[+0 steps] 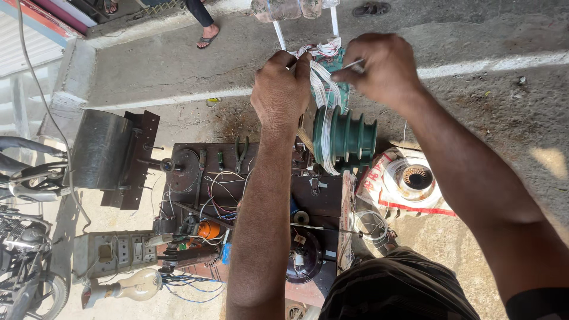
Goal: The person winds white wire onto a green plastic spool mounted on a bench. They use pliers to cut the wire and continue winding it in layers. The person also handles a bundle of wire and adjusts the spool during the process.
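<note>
A green stepped winding former [347,137] stands at the top of a dark workbench [320,198], with a bundle of white wire coil [325,112] looped over its left step. My left hand [282,89] is closed on the upper part of that coil, just left of the former. My right hand [384,65] is above the former and pinches a thin pale strip or tie at its fingertips, next to the coil's top. Both forearms reach up from the bottom of the view.
Pliers [241,153], loose wires and an orange part [208,230] lie on the bench. A grey metal box [104,155] stands at left, a light bulb [137,285] and switchboard lower left, a motorcycle [21,249] at far left. A wire-filled sack [409,181] sits right. Another person's sandalled foot [207,37] is at top.
</note>
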